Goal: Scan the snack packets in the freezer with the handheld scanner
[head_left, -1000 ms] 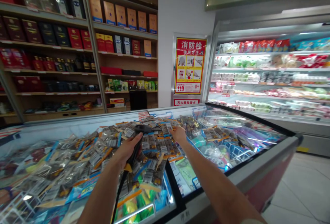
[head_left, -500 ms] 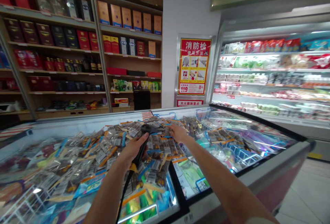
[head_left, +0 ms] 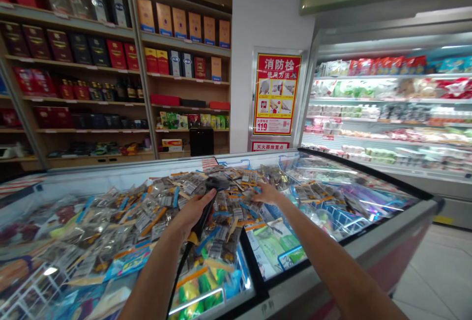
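The scanner [head_left: 217, 183] is held over the packets [head_left: 229, 206] by the left hand [head_left: 192, 213], wrapped round it from behind, presumably leaving its front clear. Packets are spread across the freezer [head_left: 405, 224], perhaps for easy reach; whether one is pinched by the right hand [head_left: 268, 194] cannot be told.

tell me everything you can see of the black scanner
The black scanner looks plastic, with a broad head, a slim handle and a yellow part near the base, where a dark cord runs down toward the picture's bottom edge. The left hand grips its handle, thumb near the head. It leans, head end away from the wearer, over packets; contact with them is unclear.
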Tool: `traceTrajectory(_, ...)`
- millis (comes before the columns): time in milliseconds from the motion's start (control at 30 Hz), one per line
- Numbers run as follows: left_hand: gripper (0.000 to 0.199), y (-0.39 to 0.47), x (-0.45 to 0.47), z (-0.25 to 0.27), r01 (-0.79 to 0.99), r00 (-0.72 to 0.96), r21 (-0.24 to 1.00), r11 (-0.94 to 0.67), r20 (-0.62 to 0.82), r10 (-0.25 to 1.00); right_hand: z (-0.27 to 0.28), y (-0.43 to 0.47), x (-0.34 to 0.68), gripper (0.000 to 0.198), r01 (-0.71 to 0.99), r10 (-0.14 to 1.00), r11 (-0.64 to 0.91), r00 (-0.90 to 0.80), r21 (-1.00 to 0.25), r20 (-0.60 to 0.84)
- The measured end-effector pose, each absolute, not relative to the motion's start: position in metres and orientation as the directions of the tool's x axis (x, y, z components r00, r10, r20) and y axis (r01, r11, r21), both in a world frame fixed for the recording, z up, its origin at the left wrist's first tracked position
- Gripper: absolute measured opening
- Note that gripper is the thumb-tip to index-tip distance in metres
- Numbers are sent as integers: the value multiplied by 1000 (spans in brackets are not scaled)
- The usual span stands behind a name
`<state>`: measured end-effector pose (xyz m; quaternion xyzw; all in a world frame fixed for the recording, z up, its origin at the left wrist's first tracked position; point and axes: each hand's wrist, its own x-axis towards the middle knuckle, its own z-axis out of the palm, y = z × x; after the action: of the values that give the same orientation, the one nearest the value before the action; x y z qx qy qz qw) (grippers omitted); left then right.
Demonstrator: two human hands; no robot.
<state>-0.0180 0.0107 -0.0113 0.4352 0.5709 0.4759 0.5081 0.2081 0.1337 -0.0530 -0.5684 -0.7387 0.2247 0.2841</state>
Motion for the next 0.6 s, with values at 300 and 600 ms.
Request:
traceTrajectory(300,40,4,-1,-13,-66,84,986,150,-144,986,-74,124,259,19,-240,989,-86,100,-967,-112)
traceTrajectory(600,39,4,7,-24,-146,274,972,186,-141,951,-96,126,247,20,-271,973,-27,215,-962,-88)
